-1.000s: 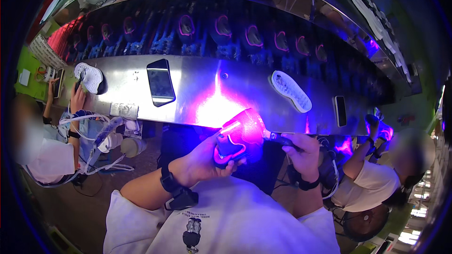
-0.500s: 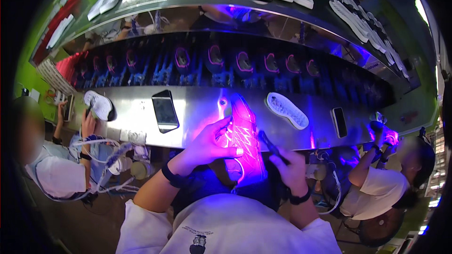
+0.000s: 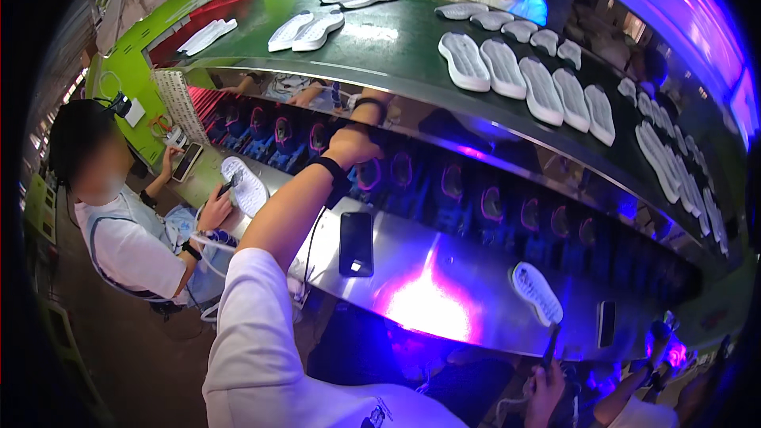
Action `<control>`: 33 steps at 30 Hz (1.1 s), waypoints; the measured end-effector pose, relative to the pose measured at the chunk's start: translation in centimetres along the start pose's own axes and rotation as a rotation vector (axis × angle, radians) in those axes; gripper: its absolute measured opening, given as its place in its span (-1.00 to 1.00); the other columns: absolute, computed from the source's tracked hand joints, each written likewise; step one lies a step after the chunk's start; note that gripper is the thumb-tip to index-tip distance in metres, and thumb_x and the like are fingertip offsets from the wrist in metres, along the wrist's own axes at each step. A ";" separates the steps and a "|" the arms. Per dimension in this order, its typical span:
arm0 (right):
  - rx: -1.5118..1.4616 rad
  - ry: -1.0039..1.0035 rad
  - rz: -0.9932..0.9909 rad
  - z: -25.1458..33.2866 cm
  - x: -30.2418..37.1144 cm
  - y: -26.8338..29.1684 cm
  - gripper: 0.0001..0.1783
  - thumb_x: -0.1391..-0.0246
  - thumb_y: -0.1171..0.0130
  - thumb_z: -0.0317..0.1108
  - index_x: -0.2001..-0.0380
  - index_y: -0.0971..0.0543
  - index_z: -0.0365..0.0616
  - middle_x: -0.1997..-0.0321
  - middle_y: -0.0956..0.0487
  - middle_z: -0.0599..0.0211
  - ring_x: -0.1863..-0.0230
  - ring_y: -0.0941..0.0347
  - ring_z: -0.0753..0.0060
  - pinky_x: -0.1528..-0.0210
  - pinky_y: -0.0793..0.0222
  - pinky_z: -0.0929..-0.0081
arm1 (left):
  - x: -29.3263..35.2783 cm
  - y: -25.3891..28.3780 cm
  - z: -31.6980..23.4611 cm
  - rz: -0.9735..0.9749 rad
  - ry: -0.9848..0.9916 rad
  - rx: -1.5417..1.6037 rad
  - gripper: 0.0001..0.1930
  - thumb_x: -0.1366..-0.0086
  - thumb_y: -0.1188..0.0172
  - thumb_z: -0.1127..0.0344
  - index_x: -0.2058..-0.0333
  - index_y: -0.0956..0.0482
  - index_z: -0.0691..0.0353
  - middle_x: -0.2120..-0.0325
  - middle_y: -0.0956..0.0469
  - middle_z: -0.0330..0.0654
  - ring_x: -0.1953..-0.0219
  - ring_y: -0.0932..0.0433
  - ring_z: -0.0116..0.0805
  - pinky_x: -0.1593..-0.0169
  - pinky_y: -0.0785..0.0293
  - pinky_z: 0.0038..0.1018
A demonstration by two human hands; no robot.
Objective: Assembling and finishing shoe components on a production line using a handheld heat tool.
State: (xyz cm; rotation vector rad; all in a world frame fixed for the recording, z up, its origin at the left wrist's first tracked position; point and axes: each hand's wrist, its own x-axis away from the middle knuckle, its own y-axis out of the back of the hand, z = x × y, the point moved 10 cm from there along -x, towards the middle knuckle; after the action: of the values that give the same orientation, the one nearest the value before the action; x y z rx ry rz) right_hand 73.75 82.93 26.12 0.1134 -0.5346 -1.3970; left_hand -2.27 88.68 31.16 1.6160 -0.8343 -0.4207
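My left arm stretches up over the bench to a dark rack holding a row of shoes. My left hand [image 3: 354,147] is closed at the top of a shoe with a pink-rimmed opening [image 3: 369,174]; its fingertips are partly hidden. Low at the right, my right hand [image 3: 545,393] grips a dark-handled brush [image 3: 550,346]. The brush's upper end shows close to the lower end of a white shoe sole [image 3: 537,294] on the metal bench [image 3: 483,269]; whether they touch I cannot tell.
Black phones [image 3: 356,244] lie left and right on the bench. Above the rack, a green conveyor belt [image 3: 376,51] carries several white soles [image 3: 542,91]. At the left a co-worker [image 3: 131,230] handles another white sole [image 3: 245,187]; another co-worker's arms [image 3: 634,396] show at the lower right.
My left hand has carried the shoe from my lap up to the rack. My right hand has drawn back right with the brush. The view has turned toward the left.
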 end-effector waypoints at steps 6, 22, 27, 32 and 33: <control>0.297 0.108 -0.057 1.3 0.1 -0.2 -0.65 -0.25 -0.30 -0.35 -0.05 -0.59 -0.26 0.36 -0.61 0.39 0.50 -0.41 0.66 0.51 -0.27 0.68 | -7.8 -6.1 2.4 0.022 0.049 -0.155 -0.52 -0.16 -0.27 -0.12 -0.04 -0.65 -0.13 -0.04 -0.65 -0.27 -0.04 -0.66 -0.29 -0.10 -0.55 -0.35; -0.077 -0.058 0.019 3.7 -1.4 -5.2 -0.48 -0.25 -0.25 -0.46 -0.27 -0.49 -0.24 0.30 -0.67 0.36 0.49 -0.42 0.72 0.45 -0.39 0.65 | -4.6 -18.5 -19.8 0.028 -0.173 0.010 -0.51 -0.33 -0.03 -0.15 0.01 -0.66 0.06 0.04 -0.68 -0.06 -0.03 -0.64 0.01 -0.10 -0.54 -0.11; -0.101 -0.001 0.013 4.2 0.8 -2.9 -0.49 -0.23 -0.27 -0.47 -0.26 -0.52 -0.16 0.32 -0.68 0.36 0.46 -0.46 0.69 0.43 -0.40 0.64 | -0.7 -14.9 -17.8 -0.054 -0.278 -0.009 -0.78 -0.28 -0.26 0.25 0.15 -0.68 0.16 0.23 -0.72 -0.06 0.18 -0.74 -0.09 0.17 -0.70 -0.19; -0.116 0.108 0.002 0.5 0.1 -1.0 -0.53 -0.24 -0.24 -0.48 -0.21 -0.53 -0.27 0.27 -0.68 0.35 0.39 -0.49 0.68 0.33 -0.45 0.61 | 12.4 -15.9 -14.3 0.448 -0.103 1.577 -0.66 -0.36 -0.32 0.24 -0.02 -0.51 0.24 0.21 -0.65 -0.12 0.16 -0.68 -0.22 0.08 -0.66 -0.22; -0.147 0.204 -0.037 0.7 0.3 -1.1 -0.54 -0.22 -0.26 -0.48 -0.20 -0.55 -0.27 0.27 -0.69 0.37 0.37 -0.51 0.69 0.29 -0.47 0.60 | 15.0 -15.7 -14.8 0.505 -0.105 1.612 -0.63 -0.39 -0.29 0.21 -0.06 -0.48 0.25 0.14 -0.64 -0.13 0.08 -0.66 -0.18 -0.02 -0.65 -0.20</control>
State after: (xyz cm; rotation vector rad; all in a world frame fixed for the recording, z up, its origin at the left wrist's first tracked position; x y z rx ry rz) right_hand 72.50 82.61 26.40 0.1458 -0.2609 -1.4375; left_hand 22.37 88.78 22.08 2.6358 -1.8201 0.7843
